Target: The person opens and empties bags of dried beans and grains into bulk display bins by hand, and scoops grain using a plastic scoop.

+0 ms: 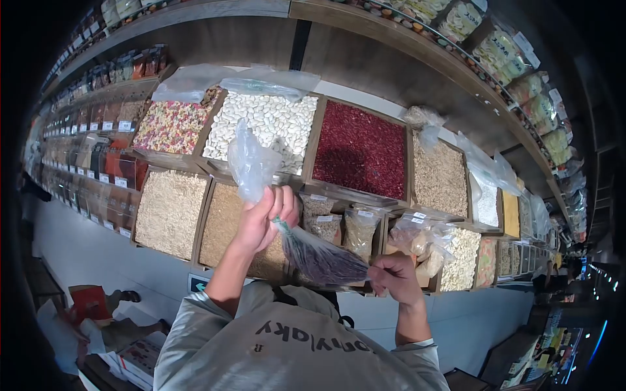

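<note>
A person in a pale shirt point(293, 345) is holding up 1 clear bag point(310, 251) with 2 hands. Dark, purple-looking bits point(329, 266) are filling the fat part of the bag. The left hand point(268, 218) is squeezing the neck, and its grip is wrapping tight around the plastic. The loose, crinkly top is poking up above that hand, showing in front of the white beans point(290, 120) in their wooden box. A bit of green is showing on the bag just under the left hand. The right hand point(395, 277) is pinching the other end, its grip pressing the plastic between thumb and fingers. The fat part is slanting down between the 2 hands.

Dark red beans point(365, 146) are sitting right next to the white beans, and a shadow is falling on them. Pink and yellow bits point(173, 127) are lying on the other side. Pale grains point(168, 212) and brown grains point(223, 231) are filling 2 boxes closer to the person. Packets point(499, 55) are lining the high shelf point(417, 49).
</note>
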Available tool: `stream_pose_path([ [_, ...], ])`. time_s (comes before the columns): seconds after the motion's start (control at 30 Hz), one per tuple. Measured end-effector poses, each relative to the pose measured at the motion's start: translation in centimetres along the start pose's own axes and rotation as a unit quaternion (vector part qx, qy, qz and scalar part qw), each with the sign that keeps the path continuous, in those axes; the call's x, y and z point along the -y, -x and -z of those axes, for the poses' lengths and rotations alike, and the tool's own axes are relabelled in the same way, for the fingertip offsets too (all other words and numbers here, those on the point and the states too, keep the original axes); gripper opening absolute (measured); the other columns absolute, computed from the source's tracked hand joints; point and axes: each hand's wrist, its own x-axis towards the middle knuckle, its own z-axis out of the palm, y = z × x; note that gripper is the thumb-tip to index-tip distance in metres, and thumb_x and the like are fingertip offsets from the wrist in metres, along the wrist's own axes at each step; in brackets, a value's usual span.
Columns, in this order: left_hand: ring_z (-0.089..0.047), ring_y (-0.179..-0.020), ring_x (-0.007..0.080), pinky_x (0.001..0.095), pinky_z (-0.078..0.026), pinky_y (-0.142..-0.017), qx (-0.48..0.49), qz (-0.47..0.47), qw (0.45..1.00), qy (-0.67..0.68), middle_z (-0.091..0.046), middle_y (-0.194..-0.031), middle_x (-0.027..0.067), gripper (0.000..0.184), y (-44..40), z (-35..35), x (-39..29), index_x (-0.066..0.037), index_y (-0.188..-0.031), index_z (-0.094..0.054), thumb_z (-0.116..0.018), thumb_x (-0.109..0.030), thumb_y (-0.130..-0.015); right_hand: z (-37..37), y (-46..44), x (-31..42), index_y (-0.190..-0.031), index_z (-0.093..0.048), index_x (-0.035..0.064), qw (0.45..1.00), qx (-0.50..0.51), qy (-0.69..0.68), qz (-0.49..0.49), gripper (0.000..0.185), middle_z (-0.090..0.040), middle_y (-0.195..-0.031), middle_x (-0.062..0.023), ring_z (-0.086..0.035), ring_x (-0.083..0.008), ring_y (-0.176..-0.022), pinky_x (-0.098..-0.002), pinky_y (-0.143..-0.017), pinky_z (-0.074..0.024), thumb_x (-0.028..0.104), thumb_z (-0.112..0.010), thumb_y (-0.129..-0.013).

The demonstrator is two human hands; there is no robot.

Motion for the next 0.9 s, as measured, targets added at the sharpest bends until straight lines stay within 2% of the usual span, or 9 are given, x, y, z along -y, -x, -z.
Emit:
stream_pose_path([
  [0.1,-0.053,-0.08,0.0226,0.0364,-0.044,-0.076,0.02,0.018,0.997,-0.076,-0.051,-0.083,0.0104,0.053,0.5,-0.5,0.9,-0.002,-0.078,-0.052,-0.028,-0.043,-0.103,0.7,0.1,2.6,-0.057,-0.046,-0.0002,0.999,-0.03,-0.036,-0.001,0.028,-0.047,-0.048,-0.005,-0.042,-0.0084,-0.036,-0.023,-0.034,-0.0306,-0.004,-0.054,-0.085],
  [0.17,-0.056,-0.089,0.0216,0.0361,-0.045,-0.084,0.045,0.039,0.993,-0.1,-0.055,-0.094,0.0121,0.053,1.1,-0.2,2.3,0.0,-0.092,-0.058,-0.026,-0.041,-0.104,1.2,0.8,4.4,-0.059,-0.047,0.0001,0.979,-0.041,-0.141,0.144,0.022,-0.048,-0.049,-0.0056,-0.043,-0.008,-0.038,-0.0242,-0.035,-0.0282,-0.008,-0.052,-0.079],
  [0.4,-0.049,-0.076,0.0172,0.0317,-0.043,-0.076,0.012,0.099,0.983,-0.152,-0.052,-0.087,0.0081,0.046,1.7,-0.2,8.3,0.0,-0.092,-0.056,-0.03,-0.036,-0.104,2.4,0.8,5.6,-0.058,-0.041,0.004,0.956,-0.256,-0.114,0.091,0.031,-0.038,-0.047,0.0001,-0.025,-0.0028,-0.033,-0.0196,-0.031,-0.0187,0.004,-0.054,-0.087],
  [0.43,-0.051,-0.08,0.015,0.03,-0.044,-0.078,0.016,0.159,0.98,-0.116,-0.054,-0.088,0.0055,0.03,1.3,0.2,8.5,-0.001,-0.095,-0.057,-0.051,-0.031,-0.098,2.3,1.7,5.6,-0.058,-0.041,0.0046,0.964,-0.231,-0.082,0.106,0.032,-0.038,-0.047,0.0006,-0.024,-0.0024,-0.034,-0.0192,-0.03,-0.0184,0.006,-0.055,-0.087],
  [0.5,-0.052,-0.083,0.0146,0.0297,-0.044,-0.08,0.042,0.147,0.961,-0.231,-0.054,-0.089,0.0046,0.028,0.4,-1.5,7.8,-0.002,-0.098,-0.057,-0.063,-0.027,-0.09,3.5,2.2,5.9,-0.059,-0.041,0.0051,0.971,-0.195,-0.043,0.132,0.033,-0.037,-0.047,0.0011,-0.024,-0.002,-0.034,-0.0188,-0.03,-0.0181,0.007,-0.056,-0.088],
  [0.57,-0.054,-0.096,0.0128,0.0298,-0.045,-0.086,0.087,0.189,0.925,-0.317,-0.058,-0.1,0.0032,0.059,-0.1,-3.4,6.6,-0.003,-0.112,-0.056,-0.088,-0.021,-0.065,4.9,3.3,5.5,-0.059,-0.039,0.0065,0.924,-0.3,-0.155,0.179,0.034,-0.036,-0.047,0.0012,-0.023,-0.0019,-0.035,-0.0183,-0.03,-0.0177,0.008,-0.056,-0.088],
  [0.67,-0.054,-0.103,0.0135,0.0309,-0.044,-0.089,0.139,0.258,0.894,-0.339,-0.058,-0.111,0.0045,0.06,-1.8,-4.9,6.3,-0.003,-0.119,-0.053,-0.084,-0.022,-0.072,6.8,4.2,5.0,-0.059,-0.038,0.0075,0.938,-0.295,-0.088,0.158,0.034,-0.035,-0.048,0.0019,-0.023,-0.0017,-0.035,-0.0182,-0.03,-0.0175,0.008,-0.055,-0.089],
  [0.8,-0.053,-0.101,0.0111,0.03,-0.044,-0.086,0.056,0.13,0.958,-0.248,-0.059,-0.107,0.0024,0.038,-3.7,-8.2,8.4,-0.002,-0.117,-0.053,-0.069,-0.02,-0.088,9.8,5.9,3.4,-0.056,-0.037,0.0058,0.903,-0.411,-0.037,0.122,0.034,-0.038,-0.049,0.0002,-0.026,-0.0035,-0.037,-0.0207,-0.033,-0.0226,-0.001,-0.052,-0.085],
  [0.9,-0.052,-0.099,0.0104,0.0296,-0.044,-0.085,0.039,0.115,0.971,-0.208,-0.057,-0.105,0.0007,0.034,-6.6,-9.9,9.1,-0.004,-0.117,-0.052,-0.067,-0.02,-0.09,11.0,8.3,2.8,-0.056,-0.038,0.0061,0.928,-0.347,-0.01,0.138,0.035,-0.039,-0.051,-0.0001,-0.03,-0.005,-0.039,-0.0209,-0.036,-0.0258,0.001,-0.054,-0.086],
])
